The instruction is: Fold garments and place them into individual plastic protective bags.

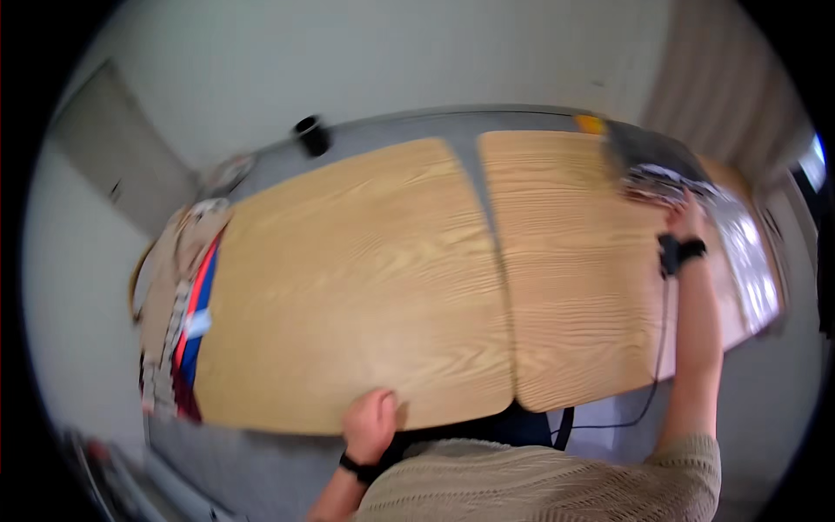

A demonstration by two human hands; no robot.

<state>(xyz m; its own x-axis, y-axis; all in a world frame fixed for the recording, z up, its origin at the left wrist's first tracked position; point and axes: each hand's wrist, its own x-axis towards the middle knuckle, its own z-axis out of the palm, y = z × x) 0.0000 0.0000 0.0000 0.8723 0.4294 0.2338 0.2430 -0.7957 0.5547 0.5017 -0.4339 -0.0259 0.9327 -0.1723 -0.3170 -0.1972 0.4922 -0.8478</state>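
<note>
At the far right, my right hand reaches to the front edge of a pile of dark grey folded cloth. Lighter layers show along that edge. Motion smears the fingers, so whether they grip the cloth cannot be told. My left hand is curled into a loose fist at the table's near edge, with nothing seen in it. Each wrist has a black band, and a dark cable runs down from the one on the right.
Two wood-grain tabletops stand side by side with a gap between. Clothes in beige, blue and red hang over the left end. Shiny clear plastic covers the right end. A black bin stands on the floor behind.
</note>
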